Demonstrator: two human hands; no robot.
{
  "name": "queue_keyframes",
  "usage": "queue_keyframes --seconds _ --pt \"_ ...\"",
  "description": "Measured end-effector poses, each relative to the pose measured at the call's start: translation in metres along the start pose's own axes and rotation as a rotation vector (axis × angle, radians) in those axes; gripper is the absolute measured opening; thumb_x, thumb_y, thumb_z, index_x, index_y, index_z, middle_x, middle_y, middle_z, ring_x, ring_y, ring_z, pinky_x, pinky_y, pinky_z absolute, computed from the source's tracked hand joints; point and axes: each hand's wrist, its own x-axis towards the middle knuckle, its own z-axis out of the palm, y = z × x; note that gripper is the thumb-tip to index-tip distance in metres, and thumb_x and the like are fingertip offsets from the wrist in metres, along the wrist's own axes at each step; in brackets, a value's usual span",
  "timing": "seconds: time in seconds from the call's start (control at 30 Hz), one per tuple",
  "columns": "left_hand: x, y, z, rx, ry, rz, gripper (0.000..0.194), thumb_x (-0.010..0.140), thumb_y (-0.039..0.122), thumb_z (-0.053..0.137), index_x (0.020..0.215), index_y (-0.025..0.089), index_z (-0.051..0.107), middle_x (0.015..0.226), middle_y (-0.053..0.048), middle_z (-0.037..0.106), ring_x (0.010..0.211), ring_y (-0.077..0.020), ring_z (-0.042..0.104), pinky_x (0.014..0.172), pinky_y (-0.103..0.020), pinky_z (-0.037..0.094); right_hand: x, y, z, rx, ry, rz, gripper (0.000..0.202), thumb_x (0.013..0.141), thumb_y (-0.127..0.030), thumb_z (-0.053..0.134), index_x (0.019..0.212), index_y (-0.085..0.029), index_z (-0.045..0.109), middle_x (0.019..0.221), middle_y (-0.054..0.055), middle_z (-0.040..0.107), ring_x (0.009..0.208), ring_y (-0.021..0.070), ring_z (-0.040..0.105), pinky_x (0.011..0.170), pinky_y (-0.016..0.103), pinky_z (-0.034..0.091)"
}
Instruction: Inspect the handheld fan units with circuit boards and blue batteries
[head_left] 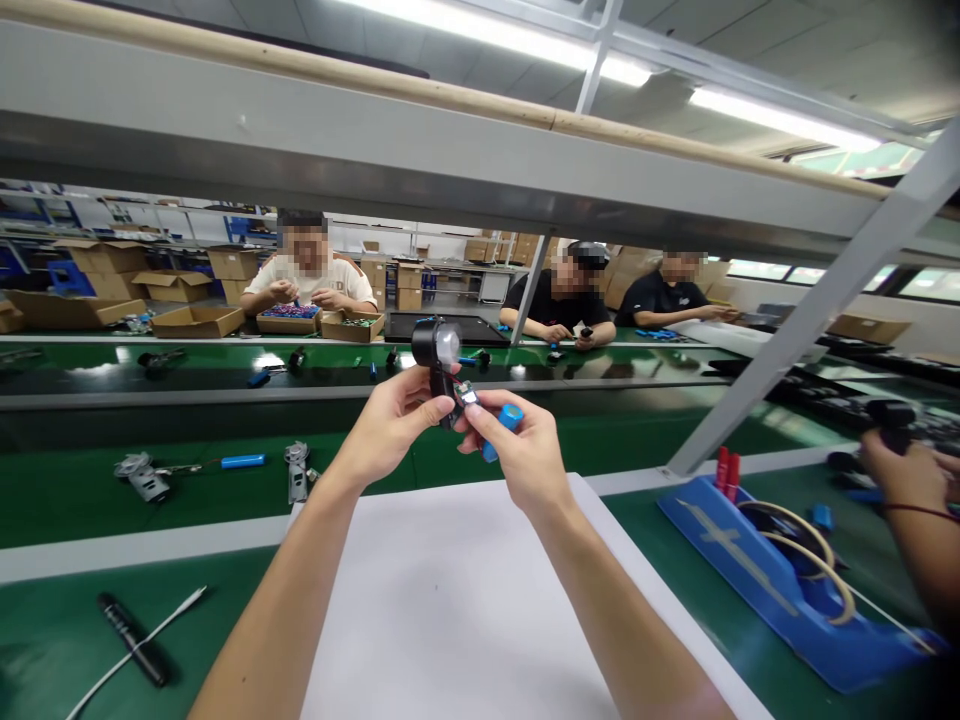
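My left hand (391,422) is closed around the black handle of a lamp-like device (429,345) with a round head and a clear dome on its right side. Between my hands, a small circuit board (468,393) shows beside the handle, with a thin red wire near it. My right hand (531,455) grips a blue cylindrical battery (502,432), its fingertips close to the board. Part of the handle and some of my fingers are hidden. Both hands are raised above the far edge of a white sheet (442,590).
On the green bench lie grey metal parts (298,472), another blue battery (243,461), a black marker (135,640) and a white cable (174,612). A blue bin (750,570) stands right, near a co-worker's hand (900,470). A slanted post (802,320) rises there; several people sit opposite.
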Motion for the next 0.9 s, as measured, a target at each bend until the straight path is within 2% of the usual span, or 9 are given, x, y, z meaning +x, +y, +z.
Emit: queue_keyframes --seconds 0.27,0.5,0.9 --pt "-0.001 0.004 0.002 -0.003 0.006 -0.019 0.045 0.085 0.037 0.074 0.122 0.013 0.063 0.104 -0.009 0.068 0.088 -0.0171 0.064 0.081 -0.028 0.053 -0.002 -0.003 0.0 -0.028 -0.015 0.001 0.024 0.077 -0.035 0.079 0.086 -0.014 0.072 0.067 0.001 0.07 0.051 0.0103 0.062 0.049 0.02 0.05" --pt "-0.001 0.005 0.002 -0.002 -0.008 -0.003 0.043 0.085 0.036 0.073 0.121 0.014 0.063 0.109 -0.009 0.069 0.1 -0.0184 0.063 0.083 -0.025 0.052 -0.005 -0.007 0.001 -0.015 -0.014 0.025 0.023 0.078 -0.035 0.077 0.088 -0.015 0.07 0.067 0.0 0.07 0.05 0.0111 0.063 0.05 0.021 0.052" --pt "-0.002 0.007 0.003 0.02 -0.017 -0.007 0.045 0.086 0.039 0.072 0.123 0.015 0.063 0.104 -0.009 0.068 0.096 -0.0205 0.063 0.081 -0.027 0.052 -0.012 -0.012 0.005 0.006 -0.06 0.025 0.02 0.08 -0.033 0.075 0.084 -0.015 0.066 0.068 0.0 0.069 0.05 0.0115 0.063 0.049 0.022 0.051"
